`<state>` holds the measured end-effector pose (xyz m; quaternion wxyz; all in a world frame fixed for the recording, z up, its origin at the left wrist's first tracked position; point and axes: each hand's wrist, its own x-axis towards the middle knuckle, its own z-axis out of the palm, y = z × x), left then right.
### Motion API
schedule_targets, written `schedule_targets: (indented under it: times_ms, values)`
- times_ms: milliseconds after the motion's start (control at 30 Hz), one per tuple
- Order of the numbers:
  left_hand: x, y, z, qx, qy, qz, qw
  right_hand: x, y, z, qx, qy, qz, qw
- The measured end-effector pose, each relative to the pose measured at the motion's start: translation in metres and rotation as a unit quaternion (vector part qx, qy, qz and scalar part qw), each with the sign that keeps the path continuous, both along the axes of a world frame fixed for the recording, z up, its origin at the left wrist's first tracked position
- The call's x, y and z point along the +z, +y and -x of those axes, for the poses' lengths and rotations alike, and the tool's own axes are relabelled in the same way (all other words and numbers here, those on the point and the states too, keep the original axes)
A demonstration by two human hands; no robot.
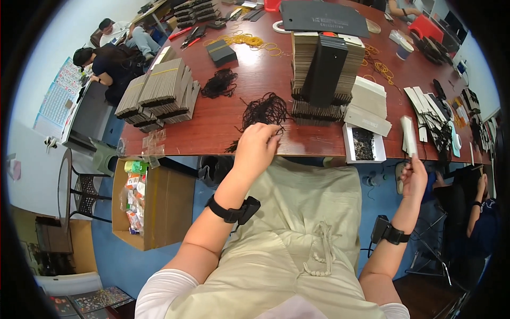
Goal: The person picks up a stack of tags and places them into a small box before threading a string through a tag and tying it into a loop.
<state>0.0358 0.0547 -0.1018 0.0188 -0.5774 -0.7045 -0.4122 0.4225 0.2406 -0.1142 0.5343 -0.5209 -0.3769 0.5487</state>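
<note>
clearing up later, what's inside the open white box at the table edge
The white box holds a dark, speckled mass, too indistinct to identify. Whatever lies beneath is covered.

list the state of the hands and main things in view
left hand: curled, grip unclear
right hand: holding white strip
nearest black cords: tangled
left card stacks: banded
white box: open, dark contents
cardboard box: open, filled
paper cup: upright
yellow bands: loose, heaped

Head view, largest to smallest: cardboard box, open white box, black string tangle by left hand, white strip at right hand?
1. Cardboard box
2. Open white box and black string tangle: look alike, not ranked
3. White strip
</note>
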Motion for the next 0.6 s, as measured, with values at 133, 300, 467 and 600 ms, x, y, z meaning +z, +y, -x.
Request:
schedule_targets:
  times_ms: [133, 300, 467, 600]
  values:
    - [-0.003, 0.003, -0.006, 0.032, 0.067, 0.025, 0.997, -0.006, 0.004, -0.003, 0.054, -0.244, 0.042, 0.968]
    - [0.004, 0.006, -0.007, 0.043, 0.116, -0.035, 0.992, 0.034, -0.028, 0.029, -0.136, -0.608, -0.313, 0.717]
    - [0.033, 0.002, -0.015, -0.060, 0.007, -0.095, 0.994, 0.060, -0.083, 0.141, 0.335, -0.168, -0.275, 0.885]
    - [0.048, 0.003, -0.021, -0.132, -0.044, -0.080, 0.987, 0.057, -0.097, 0.208, 0.461, -0.018, -0.232, 0.856]
